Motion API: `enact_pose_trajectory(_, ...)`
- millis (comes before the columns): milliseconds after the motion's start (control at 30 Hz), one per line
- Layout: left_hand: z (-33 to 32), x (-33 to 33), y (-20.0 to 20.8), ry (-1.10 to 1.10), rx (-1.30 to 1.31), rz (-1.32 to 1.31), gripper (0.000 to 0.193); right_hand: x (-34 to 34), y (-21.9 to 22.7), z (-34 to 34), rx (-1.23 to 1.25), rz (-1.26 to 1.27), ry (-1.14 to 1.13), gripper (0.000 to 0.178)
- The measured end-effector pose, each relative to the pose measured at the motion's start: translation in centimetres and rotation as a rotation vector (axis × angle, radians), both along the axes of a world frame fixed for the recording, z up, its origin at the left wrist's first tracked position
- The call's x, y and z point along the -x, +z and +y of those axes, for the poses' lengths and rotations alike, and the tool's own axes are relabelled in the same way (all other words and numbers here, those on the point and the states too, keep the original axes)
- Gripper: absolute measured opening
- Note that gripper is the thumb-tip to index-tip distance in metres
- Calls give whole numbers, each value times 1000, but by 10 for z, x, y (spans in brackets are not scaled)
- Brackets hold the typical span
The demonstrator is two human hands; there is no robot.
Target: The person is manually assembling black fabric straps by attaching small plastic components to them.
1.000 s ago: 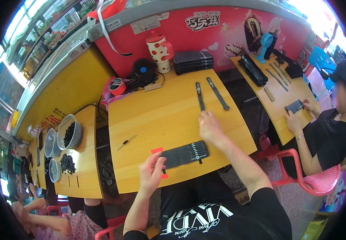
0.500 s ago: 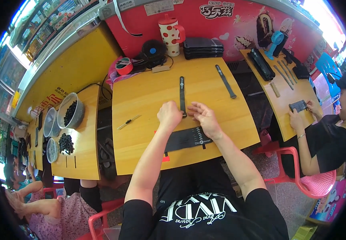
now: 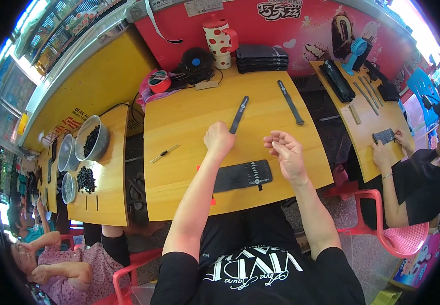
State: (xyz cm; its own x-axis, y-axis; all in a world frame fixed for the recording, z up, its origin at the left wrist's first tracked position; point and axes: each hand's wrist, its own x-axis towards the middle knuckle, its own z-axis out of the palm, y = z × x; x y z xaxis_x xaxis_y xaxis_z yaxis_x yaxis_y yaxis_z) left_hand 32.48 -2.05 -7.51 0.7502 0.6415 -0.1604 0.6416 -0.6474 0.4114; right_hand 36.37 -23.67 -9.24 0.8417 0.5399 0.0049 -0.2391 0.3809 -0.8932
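My left hand [image 3: 220,139] is closed around the near end of a dark grey strap [image 3: 240,112], which slants away to the far right on the wooden table. To its right, my right hand [image 3: 288,155] is raised with loosely bent fingers; nothing shows in them. Below and between my hands lies a flat black panel [image 3: 243,176] with white printed marks and small tabs at its near edge. A second dark strap [image 3: 291,102] rests farther right. A thin rod-like tool with a dark middle [image 3: 164,153] lies left of my left hand.
Stacked dark pouches [image 3: 262,58], a dotted mug [image 3: 220,43], a black fan [image 3: 196,62] and red tape [image 3: 159,82] line the far edge. Left, tubs [image 3: 93,140] stand beside small black pieces [image 3: 85,180]. Right, a co-worker's hands [image 3: 382,151] hold a dark piece at another table [image 3: 365,155].
My right hand has moved right, away from the strap. The strap in my left hand has swung its far end rightward. The black panel is now less covered.
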Motion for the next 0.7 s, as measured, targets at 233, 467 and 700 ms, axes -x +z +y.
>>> enact_pose_trajectory(233,-16,50,38,-241,316,-482,19,52,7,-9,7,407,406,40)
enact_pose_trajectory(467,-52,177,77,-500,476,-461,12,84,16,-37,-288,310,462,36)
enact_pose_trajectory(700,-49,231,18,-152,914,-772,18,96,11,-87,212,70,251,21)
